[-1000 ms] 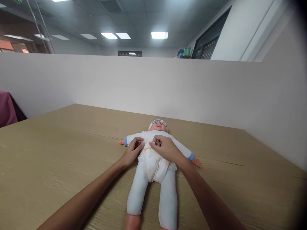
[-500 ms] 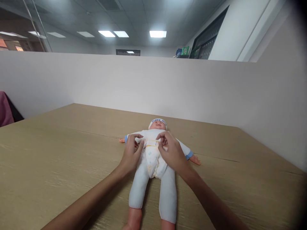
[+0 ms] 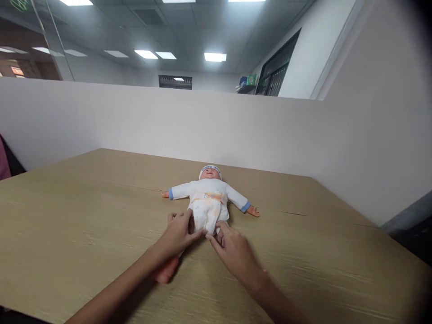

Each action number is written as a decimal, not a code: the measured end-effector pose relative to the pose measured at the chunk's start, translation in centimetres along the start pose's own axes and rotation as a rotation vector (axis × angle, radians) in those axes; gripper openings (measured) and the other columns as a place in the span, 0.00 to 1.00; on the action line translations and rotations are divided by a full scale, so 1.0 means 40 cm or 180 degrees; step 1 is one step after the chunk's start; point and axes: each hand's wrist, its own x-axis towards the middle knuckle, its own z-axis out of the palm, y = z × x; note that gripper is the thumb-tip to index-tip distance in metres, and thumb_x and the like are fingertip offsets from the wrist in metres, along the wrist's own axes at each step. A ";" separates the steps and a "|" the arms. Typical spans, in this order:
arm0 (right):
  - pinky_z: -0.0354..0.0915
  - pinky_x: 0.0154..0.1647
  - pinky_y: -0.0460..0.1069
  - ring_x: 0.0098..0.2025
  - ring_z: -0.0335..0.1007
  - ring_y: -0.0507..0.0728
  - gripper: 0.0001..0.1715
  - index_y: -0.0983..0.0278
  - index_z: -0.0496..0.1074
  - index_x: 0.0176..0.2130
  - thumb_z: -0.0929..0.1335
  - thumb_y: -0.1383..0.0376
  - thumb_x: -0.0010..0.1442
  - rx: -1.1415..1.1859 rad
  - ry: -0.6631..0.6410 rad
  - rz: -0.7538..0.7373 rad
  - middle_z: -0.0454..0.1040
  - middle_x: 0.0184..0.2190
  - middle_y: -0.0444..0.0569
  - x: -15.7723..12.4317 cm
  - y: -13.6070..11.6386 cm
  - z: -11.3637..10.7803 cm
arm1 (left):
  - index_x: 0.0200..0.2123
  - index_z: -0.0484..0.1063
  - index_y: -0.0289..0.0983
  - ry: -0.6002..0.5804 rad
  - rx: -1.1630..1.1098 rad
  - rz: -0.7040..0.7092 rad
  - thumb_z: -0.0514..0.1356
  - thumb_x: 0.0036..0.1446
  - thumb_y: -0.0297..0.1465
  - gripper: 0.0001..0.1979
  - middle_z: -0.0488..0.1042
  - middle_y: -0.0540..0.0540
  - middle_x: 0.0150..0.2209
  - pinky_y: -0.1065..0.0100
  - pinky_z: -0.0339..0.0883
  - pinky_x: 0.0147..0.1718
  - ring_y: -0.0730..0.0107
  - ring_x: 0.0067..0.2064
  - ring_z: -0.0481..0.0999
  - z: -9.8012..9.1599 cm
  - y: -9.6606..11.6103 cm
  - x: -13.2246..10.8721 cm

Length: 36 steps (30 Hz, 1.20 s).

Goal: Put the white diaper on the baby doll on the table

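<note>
A baby doll in a white top with blue cuffs and a lettered white cap lies on its back, arms spread, feet towards me. Around its hips is a white diaper with an orange-patterned waistband. My left hand has its fingers curled at the diaper's edge by one leg, the thumb reaching to the crotch. On the other side, my right hand pinches the diaper's lower edge with thumb and fingers. Both hands and forearms hide most of the doll's legs; one foot shows beside my left wrist.
The doll rests on a wide wood-coloured table with a thin seam across it. A white partition rises behind the table. Something dark pink is at the far left edge.
Both hands have moved from the diaper's waistband down to its leg edges and crotch. The camera view has shifted, so the doll appears slightly further left and smaller.
</note>
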 end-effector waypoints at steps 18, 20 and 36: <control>0.72 0.53 0.62 0.53 0.77 0.68 0.09 0.59 0.71 0.46 0.70 0.68 0.66 0.0123 0.0191 -0.0124 0.81 0.50 0.55 -0.012 -0.020 0.037 | 0.40 0.73 0.41 0.0098 -0.0520 0.0643 0.61 0.71 0.45 0.13 0.76 0.43 0.46 0.55 0.63 0.53 0.53 0.50 0.72 0.002 -0.025 0.000; 0.72 0.48 0.59 0.48 0.79 0.67 0.08 0.58 0.68 0.46 0.69 0.65 0.66 0.0231 0.0196 0.0020 0.81 0.46 0.54 -0.008 -0.015 0.041 | 0.39 0.72 0.41 0.0052 -0.0536 0.0469 0.61 0.69 0.47 0.15 0.72 0.45 0.40 0.56 0.63 0.49 0.54 0.46 0.70 0.003 -0.030 -0.001; 0.63 0.49 0.57 0.42 0.83 0.64 0.14 0.59 0.74 0.40 0.74 0.52 0.66 0.0502 0.0820 0.0623 0.87 0.38 0.47 -0.009 -0.004 0.013 | 0.48 0.71 0.38 0.0298 -0.2261 -0.0487 0.75 0.53 0.46 0.27 0.81 0.43 0.45 0.58 0.71 0.52 0.55 0.50 0.80 0.034 -0.044 0.001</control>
